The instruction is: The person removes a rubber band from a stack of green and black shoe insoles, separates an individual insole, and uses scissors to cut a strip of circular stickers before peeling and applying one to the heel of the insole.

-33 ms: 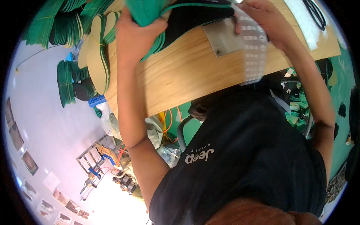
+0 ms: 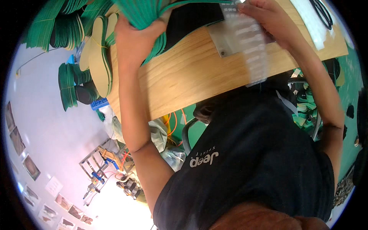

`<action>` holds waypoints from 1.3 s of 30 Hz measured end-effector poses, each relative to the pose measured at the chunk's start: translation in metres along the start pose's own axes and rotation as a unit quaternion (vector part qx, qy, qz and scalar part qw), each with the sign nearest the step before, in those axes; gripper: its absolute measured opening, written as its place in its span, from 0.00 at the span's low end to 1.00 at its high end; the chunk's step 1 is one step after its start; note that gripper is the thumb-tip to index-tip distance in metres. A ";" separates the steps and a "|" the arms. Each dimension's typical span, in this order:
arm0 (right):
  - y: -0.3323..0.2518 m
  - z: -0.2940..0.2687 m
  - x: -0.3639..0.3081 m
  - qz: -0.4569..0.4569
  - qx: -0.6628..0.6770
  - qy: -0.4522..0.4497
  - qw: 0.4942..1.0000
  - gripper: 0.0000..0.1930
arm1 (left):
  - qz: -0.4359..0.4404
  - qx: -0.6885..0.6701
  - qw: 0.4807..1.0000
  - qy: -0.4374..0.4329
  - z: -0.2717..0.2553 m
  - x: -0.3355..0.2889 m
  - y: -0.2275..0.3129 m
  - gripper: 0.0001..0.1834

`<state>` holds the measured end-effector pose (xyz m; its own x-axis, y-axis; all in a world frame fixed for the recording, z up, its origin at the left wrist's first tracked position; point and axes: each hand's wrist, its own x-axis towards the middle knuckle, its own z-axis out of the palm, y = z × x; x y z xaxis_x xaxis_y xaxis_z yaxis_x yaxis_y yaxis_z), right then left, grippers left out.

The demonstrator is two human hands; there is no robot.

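Note:
My left hand [image 2: 140, 40] grips a fanned stack of green-edged insoles [image 2: 143, 13] at the far side of the table. One insole with a black face [image 2: 195, 17] reaches out from the stack to the right. My right hand [image 2: 270, 21] has its fingers pinched on a translucent strip of printed stickers [image 2: 251, 48]. The strip passes by the black insole's tip and hangs toward the table's near edge, blurred by motion. Beneath it lies a flat metal plate [image 2: 222, 40] with a hole near its corner. Whether a sticker touches the insole, I cannot tell.
The wooden table [image 2: 180, 80] spans the area below my hands. Cream-faced insoles [image 2: 100, 57] tied with a band lie at its left end, and more green stacks [image 2: 67, 28] stand beyond. A white sheet [image 2: 312, 25] with a black cord [image 2: 321, 13] lies at the far right.
My right hand and the sticker strip have shifted left, over the black insole's tip. My left hand and the stack have moved slightly left, and the stack's edges show more fanned.

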<state>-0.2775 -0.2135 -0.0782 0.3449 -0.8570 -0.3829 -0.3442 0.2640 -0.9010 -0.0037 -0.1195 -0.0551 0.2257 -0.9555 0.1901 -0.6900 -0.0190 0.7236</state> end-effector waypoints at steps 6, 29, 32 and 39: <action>-0.016 0.002 0.001 0.026 -0.097 -0.073 0.992 0.15 | 0.008 -0.128 0.984 0.125 -0.014 -0.005 -0.020 0.15; -0.024 0.008 -0.005 0.080 -0.160 -0.072 0.981 0.16 | 0.045 -0.083 0.992 0.088 -0.012 -0.004 -0.032 0.12; -0.021 0.009 -0.004 0.084 -0.153 -0.066 0.982 0.16 | 0.069 -0.070 0.992 0.083 -0.011 -0.004 -0.031 0.12; -0.020 0.008 -0.006 0.047 -0.162 -0.071 0.983 0.17 | 0.082 -0.080 0.989 0.090 -0.011 -0.003 -0.033 0.13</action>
<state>-0.2662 -0.2099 -0.0592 0.4082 -0.7597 -0.5062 -0.6331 0.1639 -0.7565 0.0260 -0.1123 -0.0720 0.2491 -0.8736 0.4182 -0.6135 0.1918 0.7661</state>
